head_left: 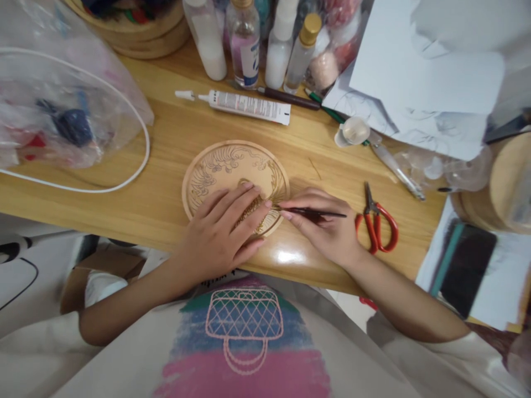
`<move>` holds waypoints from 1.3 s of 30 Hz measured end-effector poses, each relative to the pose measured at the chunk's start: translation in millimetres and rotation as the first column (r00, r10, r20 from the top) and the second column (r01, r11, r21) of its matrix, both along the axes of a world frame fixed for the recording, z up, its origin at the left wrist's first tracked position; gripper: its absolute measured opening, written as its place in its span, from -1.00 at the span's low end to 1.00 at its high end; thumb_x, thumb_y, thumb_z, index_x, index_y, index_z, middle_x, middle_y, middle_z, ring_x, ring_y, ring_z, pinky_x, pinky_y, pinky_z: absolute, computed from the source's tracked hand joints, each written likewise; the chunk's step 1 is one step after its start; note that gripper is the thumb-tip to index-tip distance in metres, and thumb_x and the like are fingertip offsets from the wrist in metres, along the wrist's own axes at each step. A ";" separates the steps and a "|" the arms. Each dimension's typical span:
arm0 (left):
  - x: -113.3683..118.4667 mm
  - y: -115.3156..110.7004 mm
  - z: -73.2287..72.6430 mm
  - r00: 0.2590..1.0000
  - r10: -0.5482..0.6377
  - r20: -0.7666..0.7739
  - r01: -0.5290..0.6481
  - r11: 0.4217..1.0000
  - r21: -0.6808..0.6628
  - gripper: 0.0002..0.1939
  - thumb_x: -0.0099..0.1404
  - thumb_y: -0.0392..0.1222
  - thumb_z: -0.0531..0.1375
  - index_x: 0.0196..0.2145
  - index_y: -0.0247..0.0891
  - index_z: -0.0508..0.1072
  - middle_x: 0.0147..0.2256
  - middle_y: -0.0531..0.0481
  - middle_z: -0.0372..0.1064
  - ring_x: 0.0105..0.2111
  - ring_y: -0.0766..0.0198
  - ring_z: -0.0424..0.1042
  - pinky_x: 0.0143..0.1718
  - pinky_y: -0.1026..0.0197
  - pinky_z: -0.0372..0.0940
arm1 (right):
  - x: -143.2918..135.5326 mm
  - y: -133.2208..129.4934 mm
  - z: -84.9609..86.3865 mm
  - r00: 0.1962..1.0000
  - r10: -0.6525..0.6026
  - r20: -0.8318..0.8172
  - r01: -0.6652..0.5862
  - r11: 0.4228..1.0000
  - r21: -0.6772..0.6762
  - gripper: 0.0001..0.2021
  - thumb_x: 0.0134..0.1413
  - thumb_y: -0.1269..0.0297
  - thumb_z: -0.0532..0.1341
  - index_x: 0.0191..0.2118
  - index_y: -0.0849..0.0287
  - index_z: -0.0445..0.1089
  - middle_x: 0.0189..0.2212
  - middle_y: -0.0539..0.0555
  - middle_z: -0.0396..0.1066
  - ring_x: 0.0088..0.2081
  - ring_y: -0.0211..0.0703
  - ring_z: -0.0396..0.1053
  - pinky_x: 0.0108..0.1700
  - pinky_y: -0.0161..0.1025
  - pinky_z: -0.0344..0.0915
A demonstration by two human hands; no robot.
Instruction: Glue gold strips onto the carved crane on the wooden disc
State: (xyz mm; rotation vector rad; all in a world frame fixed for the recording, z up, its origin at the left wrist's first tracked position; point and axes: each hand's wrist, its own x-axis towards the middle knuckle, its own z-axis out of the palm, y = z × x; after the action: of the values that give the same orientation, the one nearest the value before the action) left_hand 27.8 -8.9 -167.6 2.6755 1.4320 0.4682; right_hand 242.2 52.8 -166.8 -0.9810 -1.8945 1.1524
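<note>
Pale wood-grained worktop [166, 166] runs across the view, the round board [232, 177] lying on it as the hub of the clock, twelve pointing away from the wearer. Between nine and ten o'clock sits a clear plastic bag [45, 127] with a white cable [148, 149] looped over and around it. Next, the left hand [219, 226] comes in from seven, its fingers extended and laid flat across the board's lower half, gripping nothing that can be seen. A labelled tube [249, 106] lies at twelve. Thin gold strands [275, 198] fan out at the board's three-to-four edge, where a dark slender tool [317, 211] points its tip, pinched between the fingers of the right hand [332, 229]. Beyond, red-handled cutters [375, 224] rest between three and four, and white papers [418, 105] lie at two.

The step in hand appears to be working these strands along the drawn lines; the next move calls for a firm left hand and fine control of the tool's tip.
</note>
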 end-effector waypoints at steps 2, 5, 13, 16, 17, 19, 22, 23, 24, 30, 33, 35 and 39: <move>0.3 0.4 0.6 1.000 -0.003 -0.012 0.003 1.000 0.009 -0.51 0.36 -0.08 0.13 0.18 -0.33 0.28 0.16 -0.33 0.32 0.21 -0.08 0.28 0.16 -0.10 0.24 | -0.4 -0.1 -0.2 1.000 0.003 0.001 -0.003 1.000 -0.003 -0.87 0.08 0.42 0.33 -0.25 0.08 0.56 -0.39 0.00 0.56 -0.37 -0.25 0.47 -0.30 -0.28 0.40; 0.9 1.2 1.3 0.999 -0.003 -0.038 0.004 0.999 0.034 -0.52 0.37 -0.06 0.11 0.16 -0.33 0.29 0.15 -0.32 0.34 0.19 -0.06 0.31 0.14 -0.08 0.27 | -0.8 -0.2 -0.7 1.000 0.005 0.000 -0.005 1.000 -0.007 -0.88 0.08 0.43 0.33 -0.25 0.09 0.56 -0.39 0.00 0.56 -0.34 -0.24 0.48 -0.28 -0.28 0.41; 0.5 1.4 0.5 1.000 -0.011 -0.020 0.011 0.999 0.036 -0.53 0.36 -0.07 0.12 0.15 -0.35 0.30 0.13 -0.34 0.35 0.18 -0.08 0.32 0.11 -0.10 0.29 | -1.4 -0.1 -0.2 1.000 -0.001 0.010 0.001 1.000 -0.015 -0.87 0.09 0.44 0.32 -0.26 0.07 0.56 -0.37 -0.01 0.57 -0.34 -0.25 0.48 -0.28 -0.27 0.43; 0.2 1.2 0.5 1.000 -0.001 -0.014 0.001 1.000 0.013 -0.53 0.36 -0.07 0.11 0.17 -0.30 0.29 0.15 -0.32 0.33 0.20 -0.06 0.30 0.14 -0.10 0.27 | -1.6 -0.5 0.0 1.000 -0.002 0.004 0.002 1.000 -0.021 -0.87 0.09 0.44 0.32 -0.26 0.07 0.56 -0.37 -0.01 0.57 -0.34 -0.25 0.48 -0.28 -0.27 0.43; 0.2 1.2 0.5 1.000 -0.003 -0.016 0.003 1.000 0.014 -0.53 0.36 -0.07 0.11 0.17 -0.31 0.29 0.15 -0.32 0.34 0.20 -0.07 0.30 0.14 -0.11 0.27 | -1.7 -0.6 0.0 1.000 -0.002 -0.001 0.002 1.000 -0.019 -0.87 0.09 0.44 0.32 -0.27 0.07 0.56 -0.37 -0.02 0.57 -0.34 -0.25 0.49 -0.29 -0.28 0.43; 0.1 1.1 0.7 1.000 -0.007 -0.026 0.008 1.000 0.019 -0.53 0.36 -0.07 0.11 0.16 -0.33 0.30 0.14 -0.34 0.34 0.20 -0.08 0.30 0.13 -0.11 0.28 | -1.8 -0.7 0.3 1.000 -0.005 -0.001 0.005 1.000 -0.016 -0.86 0.08 0.45 0.32 -0.27 0.06 0.56 -0.37 -0.02 0.58 -0.35 -0.25 0.49 -0.29 -0.28 0.43; 0.0 1.0 0.7 1.000 -0.002 -0.029 0.003 1.000 0.015 -0.53 0.36 -0.06 0.11 0.17 -0.30 0.29 0.15 -0.31 0.34 0.20 -0.06 0.30 0.13 -0.10 0.28 | -1.8 -0.8 0.6 1.000 -0.017 0.007 0.017 1.000 -0.022 -0.85 0.08 0.44 0.32 -0.27 0.03 0.57 -0.37 -0.02 0.59 -0.35 -0.24 0.49 -0.28 -0.26 0.43; 0.0 1.0 0.6 1.000 0.001 -0.026 0.000 1.000 0.012 -0.53 0.37 -0.06 0.11 0.17 -0.28 0.29 0.16 -0.30 0.33 0.21 -0.05 0.30 0.14 -0.09 0.27 | -1.9 -0.8 0.7 1.000 -0.020 0.008 0.020 0.999 -0.025 -0.85 0.08 0.44 0.32 -0.27 0.03 0.57 -0.37 -0.03 0.59 -0.35 -0.24 0.49 -0.28 -0.26 0.43; 0.0 1.0 0.6 1.000 0.001 -0.023 -0.001 1.000 0.012 -0.53 0.36 -0.06 0.11 0.17 -0.28 0.29 0.16 -0.30 0.34 0.21 -0.05 0.30 0.14 -0.09 0.27 | -2.0 -0.9 0.7 1.000 -0.023 0.007 0.023 0.999 -0.028 -0.85 0.08 0.44 0.32 -0.27 0.03 0.57 -0.37 -0.03 0.59 -0.35 -0.24 0.49 -0.28 -0.26 0.43; 0.7 1.9 0.9 1.000 -0.017 -0.024 0.018 0.999 0.038 -0.52 0.35 -0.07 0.13 0.14 -0.38 0.31 0.12 -0.38 0.35 0.17 -0.12 0.32 0.12 -0.12 0.28 | -2.7 -1.4 0.1 0.999 -0.045 -0.024 0.045 0.999 -0.016 -0.86 0.07 0.45 0.33 -0.28 0.05 0.57 -0.38 -0.03 0.58 -0.35 -0.26 0.48 -0.26 -0.27 0.42; 0.7 1.8 0.6 1.000 -0.012 -0.027 0.013 0.999 0.039 -0.52 0.36 -0.07 0.13 0.15 -0.37 0.31 0.13 -0.36 0.35 0.18 -0.10 0.32 0.13 -0.11 0.27 | -2.7 -1.3 0.2 0.998 -0.054 -0.029 0.054 0.998 -0.012 -0.87 0.08 0.44 0.33 -0.29 0.04 0.57 -0.38 -0.02 0.58 -0.35 -0.24 0.49 -0.27 -0.26 0.42; 0.5 1.3 0.0 1.000 -0.003 -0.022 0.004 0.999 0.033 -0.53 0.36 -0.06 0.12 0.15 -0.35 0.31 0.14 -0.34 0.34 0.19 -0.08 0.31 0.14 -0.09 0.26 | -2.7 -1.2 0.7 0.998 -0.067 -0.019 0.067 0.998 -0.017 -0.89 0.09 0.41 0.32 -0.30 0.03 0.57 -0.39 -0.02 0.58 -0.35 -0.23 0.49 -0.28 -0.24 0.42; 0.1 0.1 -0.7 1.000 0.007 0.003 -0.007 1.000 -0.007 -0.52 0.36 -0.07 0.13 0.17 -0.31 0.31 0.17 -0.31 0.31 0.21 -0.07 0.28 0.17 -0.09 0.22 | -2.7 -0.5 2.5 0.995 -0.093 -0.020 0.092 0.995 -0.021 -0.91 0.10 0.36 0.32 -0.32 0.02 0.57 -0.42 -0.02 0.58 -0.37 -0.21 0.48 -0.29 -0.21 0.43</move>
State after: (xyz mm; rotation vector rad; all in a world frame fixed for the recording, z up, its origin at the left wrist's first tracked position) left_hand 27.8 -8.7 -168.3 2.6643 1.4392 0.4669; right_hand 239.5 52.4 -164.4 -1.0526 -1.8044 1.1257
